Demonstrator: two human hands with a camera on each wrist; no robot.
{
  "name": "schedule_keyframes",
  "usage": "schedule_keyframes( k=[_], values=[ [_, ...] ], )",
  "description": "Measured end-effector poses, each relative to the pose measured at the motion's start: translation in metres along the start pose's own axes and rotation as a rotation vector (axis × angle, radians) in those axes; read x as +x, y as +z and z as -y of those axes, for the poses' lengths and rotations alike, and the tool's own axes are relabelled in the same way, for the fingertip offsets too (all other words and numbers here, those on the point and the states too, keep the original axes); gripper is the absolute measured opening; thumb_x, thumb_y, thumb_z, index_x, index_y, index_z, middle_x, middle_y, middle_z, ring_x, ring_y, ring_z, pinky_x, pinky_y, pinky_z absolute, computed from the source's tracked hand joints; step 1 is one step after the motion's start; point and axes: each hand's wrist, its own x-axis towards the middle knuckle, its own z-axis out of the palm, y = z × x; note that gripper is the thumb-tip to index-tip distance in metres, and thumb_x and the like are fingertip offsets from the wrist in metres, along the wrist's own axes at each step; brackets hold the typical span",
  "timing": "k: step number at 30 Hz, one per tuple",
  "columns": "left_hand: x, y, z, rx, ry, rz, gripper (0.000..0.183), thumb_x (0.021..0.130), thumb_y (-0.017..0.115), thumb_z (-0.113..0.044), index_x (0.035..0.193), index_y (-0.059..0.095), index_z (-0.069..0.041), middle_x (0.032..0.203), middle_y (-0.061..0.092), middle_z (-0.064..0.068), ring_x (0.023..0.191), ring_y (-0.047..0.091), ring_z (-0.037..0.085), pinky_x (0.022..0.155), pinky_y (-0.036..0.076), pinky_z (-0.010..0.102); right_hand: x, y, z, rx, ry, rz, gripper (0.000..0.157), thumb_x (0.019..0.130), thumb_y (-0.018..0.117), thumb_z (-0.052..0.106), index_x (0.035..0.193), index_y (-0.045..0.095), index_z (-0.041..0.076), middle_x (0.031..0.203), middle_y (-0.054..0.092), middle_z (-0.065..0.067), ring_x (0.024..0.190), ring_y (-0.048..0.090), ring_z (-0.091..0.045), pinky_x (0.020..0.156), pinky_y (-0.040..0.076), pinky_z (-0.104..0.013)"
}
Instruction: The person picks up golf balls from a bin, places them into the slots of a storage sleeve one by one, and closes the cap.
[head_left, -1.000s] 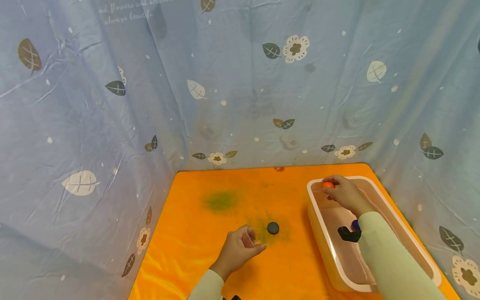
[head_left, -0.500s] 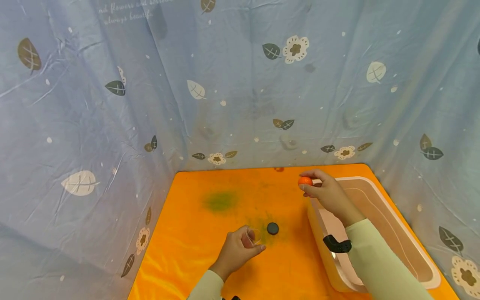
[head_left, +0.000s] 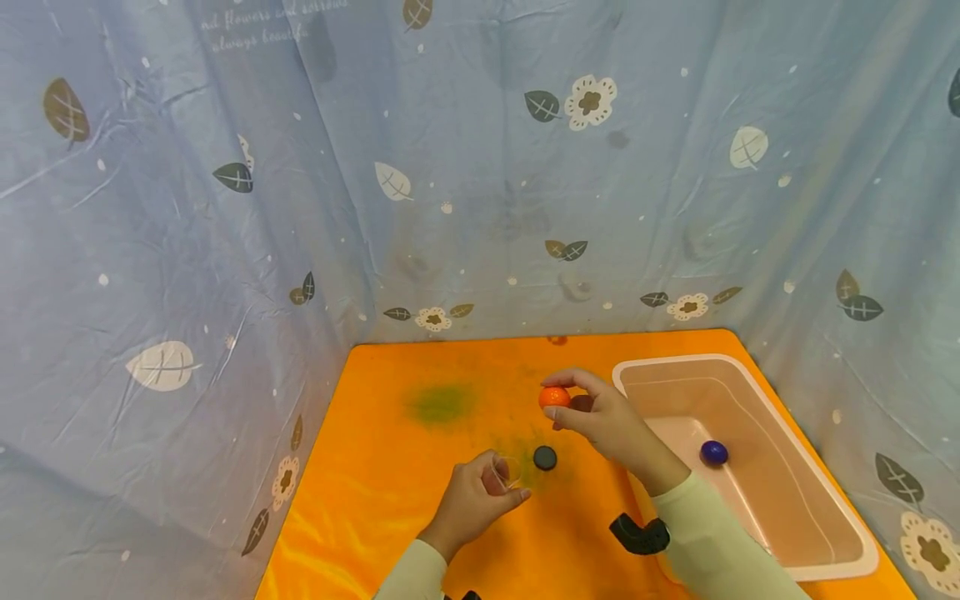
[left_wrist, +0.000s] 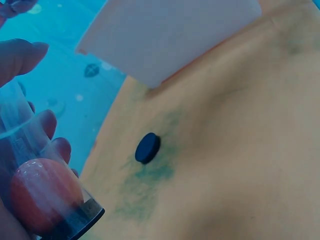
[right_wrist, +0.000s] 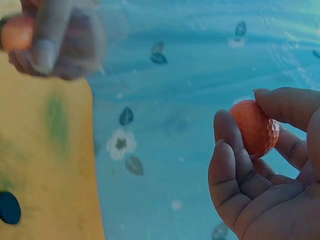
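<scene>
An orange dimpled ball [head_left: 555, 398] is pinched between the thumb and fingers of the right hand [head_left: 618, 429], and it is held just beyond the black disc [head_left: 545, 458] in the head view. A clear tube [left_wrist: 22, 120] is gripped by the left hand [head_left: 472, 504], the fingers and thumb being curled round it, to the near left of the black disc. In the left wrist view the tube is seen tilted, and a second orange ball [left_wrist: 42, 192] is contained in it, lying against its dark end. The black disc itself is laid flat on an orange cloth [head_left: 360, 467], by which the table is covered. Faint green smudges are spread around the disc, and a stronger green stain [head_left: 441, 404] is seen beyond it to the left. To the right of the disc a pale pink bin [head_left: 780, 500] is placed, in which a dark blue ball [head_left: 714, 452] is held. Beyond the disc, past the cloth's far edge, a blue curtain [head_left: 487, 208] printed with leaves and flowers is hung.
</scene>
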Motion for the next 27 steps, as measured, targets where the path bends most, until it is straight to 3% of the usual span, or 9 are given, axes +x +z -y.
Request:
schedule_keyframes(
  k=[10,13,18,27],
  values=[
    [0.0,0.0,0.0,0.013,0.03,-0.013,0.037,0.078,0.077,-0.046,0.089,0.058,-0.017,0.079,0.066,-0.006,0.073,0.064,0.011,0.069,0.052,0.03,-0.01,0.03,-0.003,0.026,-0.001,0.095,0.033,0.091,0.068,0.024,0.121,0.058,0.018,0.116,0.057,-0.011,0.087,0.061,-0.031,0.067,0.053,-0.038],
    [0.0,0.0,0.001,0.012,0.034,-0.012,0.039,0.078,0.077,-0.047,0.09,0.058,-0.015,0.074,0.065,-0.004,0.068,0.063,0.014,0.062,0.052,0.031,-0.012,0.037,-0.007,0.044,0.0,0.116,0.032,0.091,0.068,0.022,0.12,0.058,0.016,0.113,0.059,-0.012,0.084,0.06,-0.032,0.07,0.053,-0.04],
    [0.0,0.001,0.003,0.014,0.053,-0.021,0.034,0.078,0.077,-0.047,0.088,0.057,-0.022,0.07,0.064,-0.003,0.062,0.061,0.015,0.054,0.051,0.032,-0.015,0.046,-0.015,0.057,-0.015,0.135,0.031,0.09,0.069,0.021,0.12,0.059,0.017,0.116,0.057,-0.01,0.084,0.062,-0.032,0.072,0.054,-0.04],
    [0.001,0.001,0.005,0.014,0.107,-0.031,0.028,0.079,0.076,-0.046,0.087,0.059,-0.025,0.072,0.065,-0.005,0.06,0.06,0.014,0.056,0.051,0.031,-0.017,0.054,-0.03,-0.005,0.042,0.162,0.028,0.092,0.067,0.022,0.118,0.06,0.022,0.119,0.056,-0.007,0.082,0.062,-0.03,0.065,0.052,-0.033]
  ],
)
